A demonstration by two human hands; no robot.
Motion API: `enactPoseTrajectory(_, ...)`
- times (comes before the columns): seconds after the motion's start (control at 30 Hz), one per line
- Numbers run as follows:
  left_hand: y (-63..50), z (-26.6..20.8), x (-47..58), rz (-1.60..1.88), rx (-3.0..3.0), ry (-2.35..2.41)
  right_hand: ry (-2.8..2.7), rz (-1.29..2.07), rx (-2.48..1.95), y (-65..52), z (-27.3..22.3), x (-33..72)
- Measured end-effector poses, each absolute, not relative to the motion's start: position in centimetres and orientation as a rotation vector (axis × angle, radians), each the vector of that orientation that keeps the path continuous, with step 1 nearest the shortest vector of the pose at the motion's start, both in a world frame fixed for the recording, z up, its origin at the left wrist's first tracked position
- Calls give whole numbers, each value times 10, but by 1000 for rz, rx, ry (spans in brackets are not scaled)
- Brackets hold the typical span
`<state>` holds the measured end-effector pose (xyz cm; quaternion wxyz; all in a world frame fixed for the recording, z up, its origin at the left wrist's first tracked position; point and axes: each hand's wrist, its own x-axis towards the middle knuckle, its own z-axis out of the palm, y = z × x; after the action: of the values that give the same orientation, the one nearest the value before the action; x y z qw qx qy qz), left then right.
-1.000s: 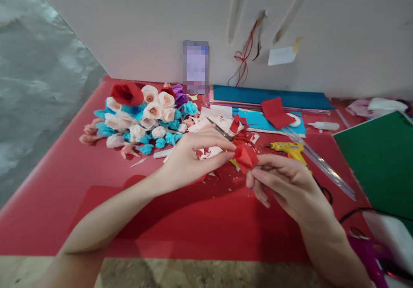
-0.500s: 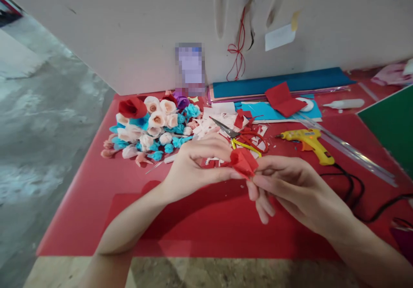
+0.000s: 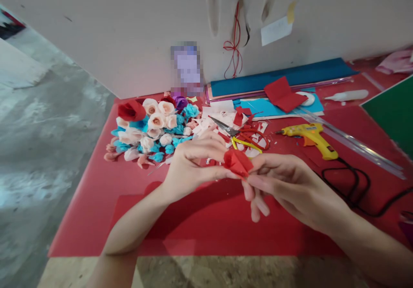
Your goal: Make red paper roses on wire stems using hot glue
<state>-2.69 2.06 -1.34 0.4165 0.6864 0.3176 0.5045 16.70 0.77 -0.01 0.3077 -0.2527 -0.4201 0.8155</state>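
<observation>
Between my two hands, above the middle of the red table, is a small red paper flower (image 3: pixel 238 163) with folded petals. My left hand (image 3: pixel 196 163) pinches its left side between thumb and fingers. From the right, my right hand (image 3: pixel 280 180) grips the lower right edge of the flower with thumb and index finger; its other fingers hang below. Just behind the flower lie scissors (image 3: pixel 234 133) with red and yellow handles, on top of white and red paper scraps (image 3: pixel 206 122). A yellow glue gun (image 3: pixel 309 137) rests to the right of the scissors.
Many white, blue, red and pink paper flowers (image 3: pixel 155 124) are heaped at the left. Behind lie blue paper (image 3: pixel 274 83), folded red paper (image 3: pixel 285 94), a white tape roll (image 3: pixel 306 98), clear sticks (image 3: pixel 358 146) and a white bottle (image 3: pixel 348 95). The glue gun's black cord (image 3: pixel 364 171) loops at the right.
My hands and the red flower have shifted very slightly left in the view, as the camera turned a little. The grip of both hands on the flower looks the same.
</observation>
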Motion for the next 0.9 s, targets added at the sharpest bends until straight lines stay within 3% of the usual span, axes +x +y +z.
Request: enactPoseTrajectory(0.9, 11, -17, -14, 1335, 1881, 966, -1002, 2061, -680, -1, -11, 160)
